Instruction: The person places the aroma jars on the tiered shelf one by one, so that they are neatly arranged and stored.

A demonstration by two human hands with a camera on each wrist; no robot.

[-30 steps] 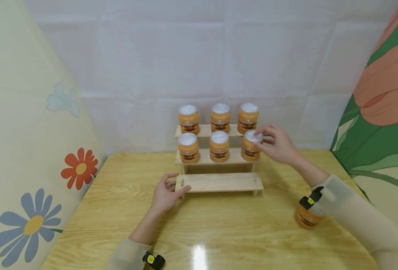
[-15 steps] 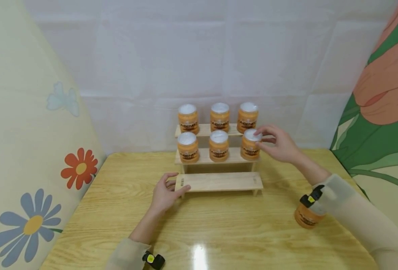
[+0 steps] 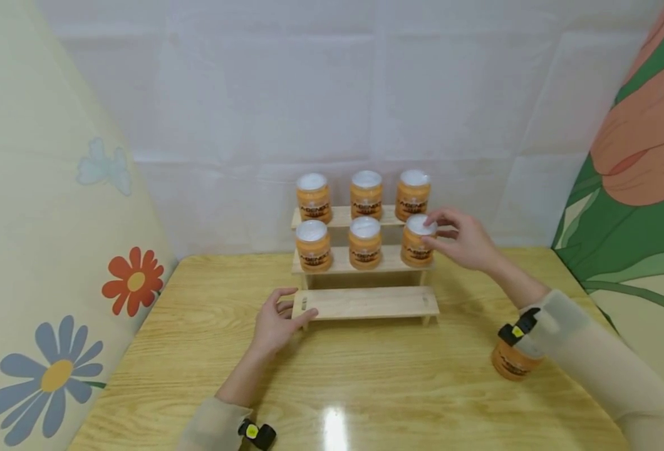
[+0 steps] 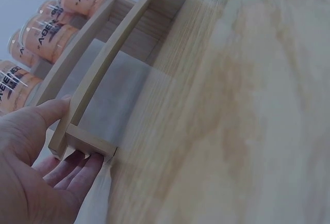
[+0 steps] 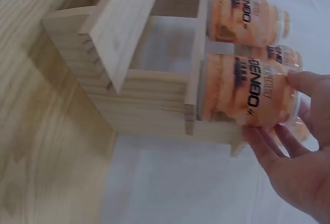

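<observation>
A three-tier wooden display rack [image 3: 366, 304] stands on the table. My left hand [image 3: 275, 322] grips the left end of its lowest tier; in the left wrist view the thumb lies on the shelf board [image 4: 100, 74] and the fingers lie along the end support [image 4: 92, 141]. At the right end of the middle tier stands an orange jar [image 3: 416, 250] with a white lid. My right hand [image 3: 464, 241] holds that jar near its lid, thumb on the front side and fingers round the far side, as the right wrist view shows. The jar's base is at the shelf.
Two more such jars, a middle one [image 3: 365, 247] and a left one [image 3: 313, 250], share the middle tier. Three stand on the top tier, among them a back right jar [image 3: 413, 197]. Another jar [image 3: 513, 362] sits on the table, partly under the right sleeve.
</observation>
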